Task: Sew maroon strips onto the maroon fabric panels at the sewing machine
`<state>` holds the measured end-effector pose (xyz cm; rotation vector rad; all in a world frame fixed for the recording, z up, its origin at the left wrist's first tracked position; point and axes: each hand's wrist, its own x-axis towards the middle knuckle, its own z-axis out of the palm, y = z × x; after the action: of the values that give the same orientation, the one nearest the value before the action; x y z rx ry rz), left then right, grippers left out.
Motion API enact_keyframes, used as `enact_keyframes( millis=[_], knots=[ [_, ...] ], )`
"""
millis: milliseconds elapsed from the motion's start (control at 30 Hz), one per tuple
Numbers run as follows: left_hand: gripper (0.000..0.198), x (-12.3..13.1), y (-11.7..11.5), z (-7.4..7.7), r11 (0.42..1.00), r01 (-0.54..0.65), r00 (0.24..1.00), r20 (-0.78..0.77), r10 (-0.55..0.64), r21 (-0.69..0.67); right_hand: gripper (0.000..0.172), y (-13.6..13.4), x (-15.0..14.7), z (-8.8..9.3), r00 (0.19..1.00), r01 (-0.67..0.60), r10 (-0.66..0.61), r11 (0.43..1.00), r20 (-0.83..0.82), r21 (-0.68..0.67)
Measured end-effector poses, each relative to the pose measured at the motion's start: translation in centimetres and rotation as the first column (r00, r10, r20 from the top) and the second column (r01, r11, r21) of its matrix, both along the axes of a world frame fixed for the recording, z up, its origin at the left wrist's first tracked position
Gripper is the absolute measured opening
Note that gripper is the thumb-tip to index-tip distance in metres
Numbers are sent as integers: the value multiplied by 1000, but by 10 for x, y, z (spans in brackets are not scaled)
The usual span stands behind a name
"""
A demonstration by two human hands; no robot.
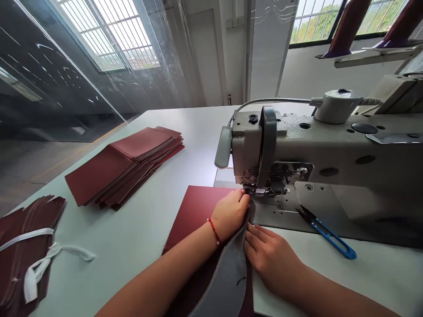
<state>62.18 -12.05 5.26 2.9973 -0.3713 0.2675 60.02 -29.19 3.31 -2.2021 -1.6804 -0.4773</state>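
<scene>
A dark red leather piece (199,203) lies under the sewing machine (284,145), with a grey leather piece (228,281) curling up along its right side. My left hand (231,213) presses down on the red leather beside the presser foot (253,191), fingers closed at its edge. A red bracelet (213,231) circles that wrist. Lower and to the right, my right hand (269,255) has its fingers together along the grey leather's right edge; its thumb is hidden. Blue thread snips (333,237) rest on the machine bed and table, right of my right hand.
A stack of folded dark red leather pieces (128,160) sits on the white table (139,246) to the left. Nearer me, a bundle (29,246) is tied with white cloth strip (49,257). Dark red thread cones (346,31) stand on a rack at upper right.
</scene>
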Motion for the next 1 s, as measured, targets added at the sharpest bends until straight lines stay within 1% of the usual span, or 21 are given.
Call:
enact_keyframes(
  millis=[100,267,400,467,567,633,700,767,800,833,900,967,1000],
  knots=[
    [13,-1,1,-2,1000,5,1000,20,-5,-1,16,1,-1,2,1000,-19,19,1000,-13,10],
    [17,-4,3,-5,999,30,992,123,-31,13,15,2,-3,6,1000,-26,26,1000,-2,9],
    [15,2,5,-4,999,44,988,149,-44,6,20,2,2,2,1000,-8,8,1000,5,-16],
    [15,7,6,-2,998,65,985,160,-68,24,19,3,6,-1,1000,-3,3,1000,-2,-15],
    [17,13,7,0,993,111,982,146,-117,50,18,2,10,1,998,-6,5,1000,-68,-22],
    [16,11,10,1,989,142,981,128,-147,43,20,-1,6,8,985,8,-14,999,-172,-39],
    [17,-1,13,1,980,197,973,119,-197,15,25,-8,-7,18,942,22,-40,998,-335,-56],
    [22,-24,16,1,967,252,961,129,-246,-26,30,-17,-26,25,879,38,-60,998,-473,-57],
    [24,-39,17,1,961,275,954,140,-266,-42,32,-21,-37,26,862,55,-70,997,-501,-44],
    [26,-54,18,2,956,288,949,151,-277,-54,35,-24,-48,25,863,83,-83,996,-499,-23],
    [30,-81,18,5,952,295,947,160,-279,-80,47,-30,-69,20,886,143,-119,989,-447,20],
    [34,-101,17,8,947,297,949,153,-277,-125,60,-31,-83,14,891,187,-152,981,-427,41],
    [36,-108,17,10,942,298,950,143,-277,-155,64,-31,-88,12,881,199,-160,979,-445,42]
  ],
)
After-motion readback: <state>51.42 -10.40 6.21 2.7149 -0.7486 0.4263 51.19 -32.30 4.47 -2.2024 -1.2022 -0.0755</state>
